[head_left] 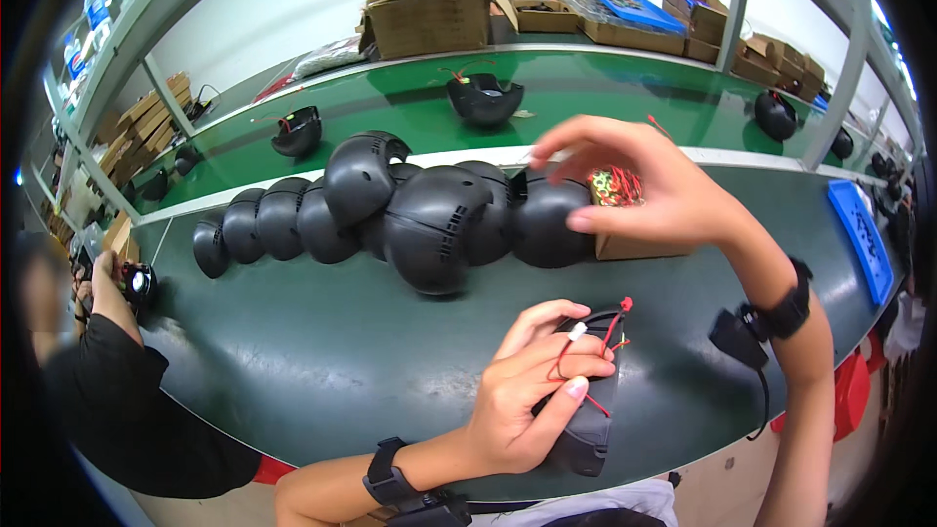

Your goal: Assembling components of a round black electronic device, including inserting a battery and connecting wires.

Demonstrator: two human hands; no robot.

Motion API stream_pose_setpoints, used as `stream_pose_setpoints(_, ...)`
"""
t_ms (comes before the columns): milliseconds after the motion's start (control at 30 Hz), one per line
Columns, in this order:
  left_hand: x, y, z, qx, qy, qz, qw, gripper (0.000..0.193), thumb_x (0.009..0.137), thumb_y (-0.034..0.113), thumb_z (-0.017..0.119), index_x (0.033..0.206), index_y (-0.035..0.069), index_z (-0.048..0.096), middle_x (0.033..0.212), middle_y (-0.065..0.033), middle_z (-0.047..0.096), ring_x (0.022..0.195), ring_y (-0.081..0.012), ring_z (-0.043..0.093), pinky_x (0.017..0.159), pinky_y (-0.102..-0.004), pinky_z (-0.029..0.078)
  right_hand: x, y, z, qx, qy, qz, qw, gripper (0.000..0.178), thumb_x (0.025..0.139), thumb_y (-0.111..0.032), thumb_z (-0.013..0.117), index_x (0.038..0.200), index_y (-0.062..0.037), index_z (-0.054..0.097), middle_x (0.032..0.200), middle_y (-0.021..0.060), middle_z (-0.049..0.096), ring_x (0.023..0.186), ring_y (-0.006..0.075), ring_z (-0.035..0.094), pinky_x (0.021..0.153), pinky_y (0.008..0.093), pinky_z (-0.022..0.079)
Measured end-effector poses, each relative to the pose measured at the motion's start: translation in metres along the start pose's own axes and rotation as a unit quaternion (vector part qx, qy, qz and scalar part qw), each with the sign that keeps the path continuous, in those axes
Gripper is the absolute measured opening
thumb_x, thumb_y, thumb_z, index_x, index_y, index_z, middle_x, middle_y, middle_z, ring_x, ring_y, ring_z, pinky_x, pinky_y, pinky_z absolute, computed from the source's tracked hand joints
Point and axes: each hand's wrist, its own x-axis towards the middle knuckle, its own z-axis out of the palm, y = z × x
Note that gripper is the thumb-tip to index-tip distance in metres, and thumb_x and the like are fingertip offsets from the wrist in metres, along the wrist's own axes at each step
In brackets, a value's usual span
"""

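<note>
My left hand is closed on a black plastic shell near the table's front edge. Thin red wires run across its fingers, one ending in a white connector and another in a red plug. My right hand is raised beyond it, fingers curved and apart, with nothing visible between them. Close to its thumb sits a rounded black shell; I cannot tell whether they touch. Partly behind this hand, a small cardboard box holds a bundle of red and green wires.
A row of black domed shells crosses the table, some stacked. Behind it, a green conveyor carries spaced-out shells. A blue tray lies at the right edge. Another person works at the left; one more is behind the large cardboard box.
</note>
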Motion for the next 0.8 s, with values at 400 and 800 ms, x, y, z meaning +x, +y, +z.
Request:
stream_pose_setpoints(400, -0.009, -0.009, 0.010, -0.046, -0.021, 0.074, 0.996, 0.021, 0.081, -0.002, 0.054, 0.095, -0.010, 0.067, 0.103, -0.0180, 0.063, 0.115, -0.0427, 0.049, 0.094, -0.0512, 0.044, 0.220, 0.039, 0.100, -0.285, -0.272, 0.042, 0.918, 0.116, 0.057, -0.066, 0.079, 0.143, -0.0025, 0.033, 0.136, 0.0271, 0.046, 0.126, 0.0383, 0.046, 0.106, 0.0457, 0.038)
stream_pose_setpoints(800, -0.004, -0.011, 0.013, -0.063, -0.019, 0.090, 0.994, 0.013, 0.080, -0.002, 0.056, 0.089, -0.007, 0.064, 0.098, -0.0168, 0.063, 0.111, -0.0409, 0.051, 0.095, -0.0484, 0.044, 0.125, -0.024, 0.021, -0.170, 0.047, -0.140, 0.974, 0.114, 0.051, -0.038, 0.092, 0.140, -0.0048, 0.029, 0.129, 0.0183, 0.048, 0.121, 0.0292, 0.050, 0.103, 0.0405, 0.041)
